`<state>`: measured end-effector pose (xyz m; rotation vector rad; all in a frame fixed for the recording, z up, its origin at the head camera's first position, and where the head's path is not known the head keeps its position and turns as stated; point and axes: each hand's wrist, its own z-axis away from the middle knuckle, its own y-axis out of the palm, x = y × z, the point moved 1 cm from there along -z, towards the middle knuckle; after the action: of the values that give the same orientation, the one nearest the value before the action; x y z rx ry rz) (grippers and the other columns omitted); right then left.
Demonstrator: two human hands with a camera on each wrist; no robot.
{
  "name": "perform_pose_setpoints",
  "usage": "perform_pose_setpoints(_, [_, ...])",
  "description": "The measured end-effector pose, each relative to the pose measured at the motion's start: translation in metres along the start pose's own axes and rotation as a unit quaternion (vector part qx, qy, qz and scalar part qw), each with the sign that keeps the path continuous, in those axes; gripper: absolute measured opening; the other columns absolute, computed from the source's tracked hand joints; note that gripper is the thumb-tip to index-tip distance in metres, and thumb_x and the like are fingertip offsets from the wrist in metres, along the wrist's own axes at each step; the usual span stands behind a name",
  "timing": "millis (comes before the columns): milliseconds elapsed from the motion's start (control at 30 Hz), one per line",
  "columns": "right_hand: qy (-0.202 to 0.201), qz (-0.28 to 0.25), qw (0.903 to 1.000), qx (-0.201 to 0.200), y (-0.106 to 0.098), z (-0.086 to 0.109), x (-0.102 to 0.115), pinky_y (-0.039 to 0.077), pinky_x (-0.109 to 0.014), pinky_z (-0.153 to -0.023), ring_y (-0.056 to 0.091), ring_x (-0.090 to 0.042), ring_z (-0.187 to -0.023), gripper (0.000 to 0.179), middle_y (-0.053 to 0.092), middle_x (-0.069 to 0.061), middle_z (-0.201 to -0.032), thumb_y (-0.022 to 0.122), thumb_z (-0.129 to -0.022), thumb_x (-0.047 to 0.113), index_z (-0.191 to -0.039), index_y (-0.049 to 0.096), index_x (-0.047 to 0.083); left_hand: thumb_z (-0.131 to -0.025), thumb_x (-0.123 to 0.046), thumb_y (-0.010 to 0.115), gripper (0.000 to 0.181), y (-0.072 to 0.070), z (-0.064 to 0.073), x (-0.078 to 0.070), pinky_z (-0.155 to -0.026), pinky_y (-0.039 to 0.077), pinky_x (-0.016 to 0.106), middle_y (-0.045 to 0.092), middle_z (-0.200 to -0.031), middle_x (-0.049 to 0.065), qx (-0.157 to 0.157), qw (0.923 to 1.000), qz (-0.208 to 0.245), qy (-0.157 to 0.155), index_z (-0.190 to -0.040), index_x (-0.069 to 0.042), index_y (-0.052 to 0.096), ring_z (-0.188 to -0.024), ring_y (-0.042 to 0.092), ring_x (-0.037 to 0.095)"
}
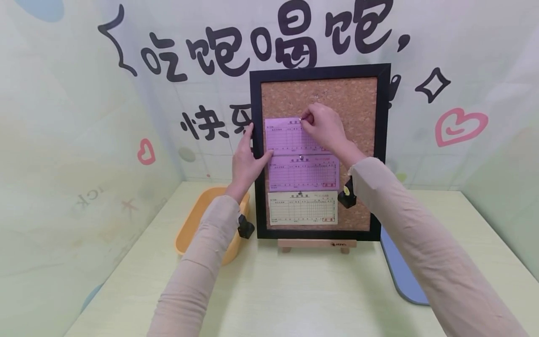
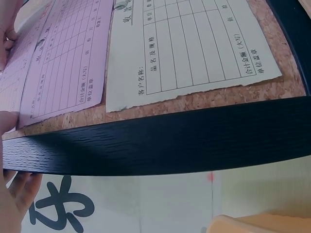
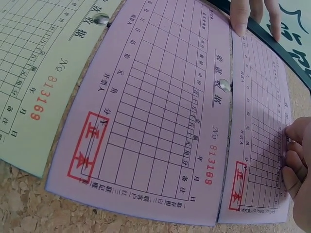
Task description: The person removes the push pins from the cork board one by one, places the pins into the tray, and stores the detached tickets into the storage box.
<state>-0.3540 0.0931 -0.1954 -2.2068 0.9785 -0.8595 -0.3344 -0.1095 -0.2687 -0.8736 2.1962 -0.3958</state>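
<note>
A black-framed corkboard point(image 1: 358, 107) stands upright with three printed receipt slips in a column. The upper purple slip point(image 1: 282, 136) sits above a second purple slip point(image 1: 303, 174) and a pale yellow slip point(image 1: 303, 208). Silver thumbtacks show at the top of the middle slip point(image 3: 225, 85) and the yellow one point(image 3: 101, 19). My right hand point(image 1: 326, 126) pinches a small shiny thumbtack point(image 1: 301, 119) at the top edge of the upper slip. With its thumb on that slip's lower left corner, my left hand point(image 1: 247, 164) grips the frame's left side; some fingers lie behind it.
A small wooden easel point(image 1: 316, 243) supports the board on the pale table point(image 1: 294, 290). To its left is a yellow-orange bin point(image 1: 185, 229), partly behind the left forearm. A blue flat panel point(image 1: 404, 271) lies at the right, and a printed backdrop point(image 1: 210, 93) rises behind.
</note>
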Motion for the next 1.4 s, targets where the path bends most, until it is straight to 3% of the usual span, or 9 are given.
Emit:
perform_pose_setpoints(133, [0.006, 0.003, 0.9999, -0.007, 0.0, 0.0, 0.002, 0.044, -0.033, -0.068, 0.053, -0.02, -0.075, 0.014, 0.059, -0.009, -0.083, 0.056, -0.085, 0.012, -0.091, 0.064, 0.002, -0.078, -0.026, 0.07, 0.079, 0.0, 0.0, 0.001, -0.084, 0.048, 0.033, 0.037, -0.141, 0.011, -0.001, 1.0, 0.0, 0.001, -0.142, -0.009, 0.027, -0.115, 0.048, 0.023])
perform_pose_setpoints(433, [0.061, -0.022, 0.9979, -0.001, 0.001, -0.004, 0.011, 0.044, -0.033, -0.067, 0.055, -0.021, -0.074, 0.014, 0.062, -0.011, -0.082, 0.055, -0.082, 0.007, -0.091, 0.064, 0.0, -0.078, -0.026, 0.07, 0.08, 0.0, 0.0, 0.002, -0.084, 0.048, 0.033, 0.037, -0.141, 0.011, 0.0, 1.0, -0.002, 0.002, -0.143, -0.01, 0.026, -0.116, 0.047, 0.023])
perform_pose_setpoints(1400, [0.061, -0.027, 0.9973, 0.031, -0.002, -0.002, 0.006, 0.038, -0.037, -0.073, 0.05, -0.021, -0.079, 0.011, 0.055, -0.009, -0.085, 0.056, -0.088, 0.011, -0.095, 0.06, 0.003, -0.078, -0.026, 0.071, 0.081, -0.001, -0.002, 0.002, -0.084, 0.047, 0.035, 0.036, -0.142, 0.01, 0.008, 0.9999, -0.003, -0.008, -0.143, -0.011, 0.025, -0.109, 0.051, 0.024])
